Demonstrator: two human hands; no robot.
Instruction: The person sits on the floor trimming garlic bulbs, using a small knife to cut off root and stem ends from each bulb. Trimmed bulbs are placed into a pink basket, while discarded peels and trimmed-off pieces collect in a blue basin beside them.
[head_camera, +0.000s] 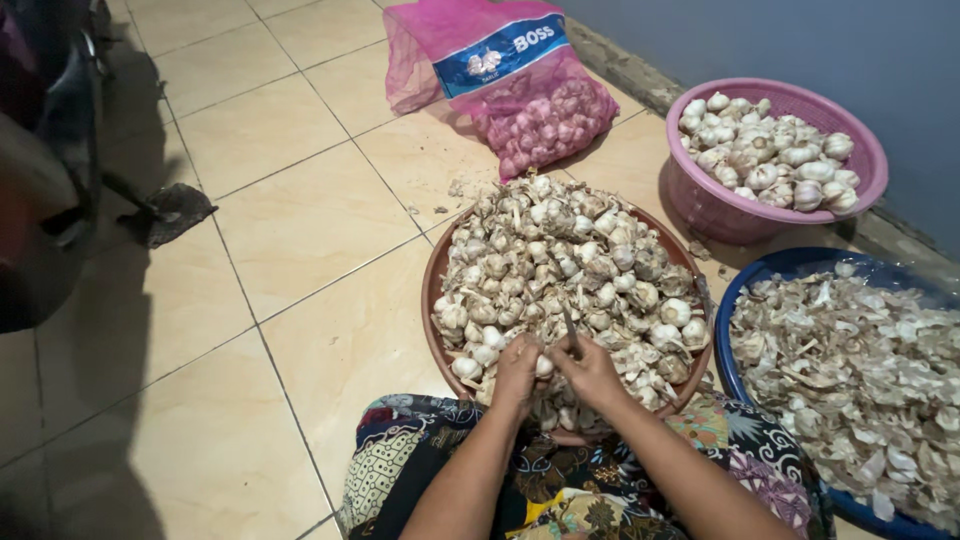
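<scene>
Patterned batik cloth (590, 485) over the person's lap lies nearest, and both forearms reach out across it to the near edge of a brown round tray (437, 275) heaped with unpeeled garlic bulbs (560, 260). Closed around one garlic bulb (543, 366), the left hand (517, 372) pins it between thumb and fingers just above the tray's near rim; the right hand (590, 370) is closed on a small knife (570, 327), whose thin blade points up and away beside that bulb. Such a bulb looks light, firm at the core, with dry papery skin that would flake and slip, so it is probably best gripped round its belly, leaving the stem and root end free for the blade. By count there are three open containers: the brown tray, a pink plastic basket (868, 150) holding cleaner white bulbs near the wall, and a blue basin (740, 290) at the right full of loose skins and trimmings (850, 370). One pink mesh sack (510, 80) of garlic lies on the tiled floor (280, 230) beyond the tray. Bulbs on the tray are too many to count, well over fifty; the pink basket shows roughly thirty. One knife, two hands.
</scene>
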